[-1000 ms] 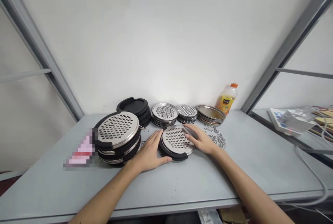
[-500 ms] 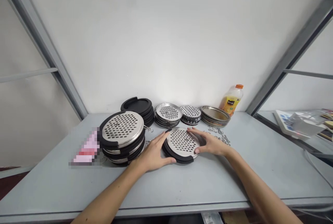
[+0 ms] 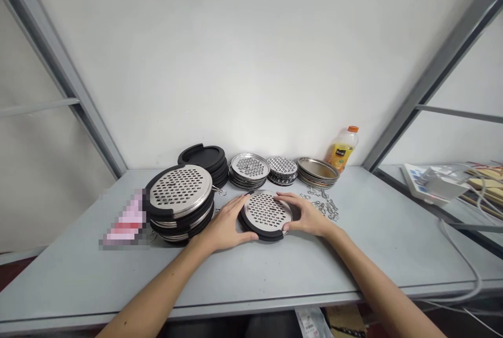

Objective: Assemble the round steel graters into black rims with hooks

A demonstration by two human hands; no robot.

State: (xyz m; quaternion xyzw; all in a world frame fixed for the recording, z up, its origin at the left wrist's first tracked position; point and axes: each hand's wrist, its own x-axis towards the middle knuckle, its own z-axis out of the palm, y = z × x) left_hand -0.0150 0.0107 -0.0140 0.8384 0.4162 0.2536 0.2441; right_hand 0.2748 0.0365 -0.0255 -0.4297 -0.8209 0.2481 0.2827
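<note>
In front of me on the table lies a round perforated metal grater plate, set in a black holder that curves around its left and near edge. My left hand is curled along the holder's left side, thumb at the near rim. From the right, my right hand grips the plate's edge, fingertips at the far rim and thumb at the near right. Close by on the left stands a stack of similar graters in black holders, with metal clips sticking out.
Along the wall stand black holders, perforated plates, smaller grater discs, shallow metal lids and a juice bottle. Loose metal clips lie right of the hands. A power strip and cables are at the right.
The view has turned slightly right, so everything sits further left. Both hands stay around the grater; the plate appears to lie more evenly within the black holder.
</note>
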